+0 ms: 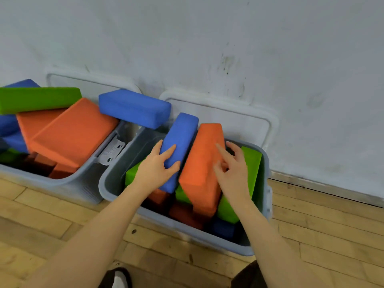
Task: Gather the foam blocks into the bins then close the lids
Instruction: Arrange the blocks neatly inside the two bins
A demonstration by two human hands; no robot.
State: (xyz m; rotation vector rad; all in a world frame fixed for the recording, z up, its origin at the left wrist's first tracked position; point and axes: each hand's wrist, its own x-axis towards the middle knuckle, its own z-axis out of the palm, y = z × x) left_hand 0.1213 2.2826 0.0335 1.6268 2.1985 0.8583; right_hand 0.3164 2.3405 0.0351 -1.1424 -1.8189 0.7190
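Note:
Two grey bins stand against the wall, both heaped with foam blocks. In the right bin, a blue block and an orange block stand tilted on end side by side, over green, red and dark blue blocks. My left hand grips the blue block's lower part, thumb on its left side and fingers across its face. My right hand rests on the orange block's right edge with fingers spread, beside a green block. Another blue block lies across the gap between the bins. The left bin holds orange, green and blue blocks.
Both lids stand open, leaning back on the white wall: the right lid and the left lid. A wooden floor lies in front. My shoe shows at the bottom edge.

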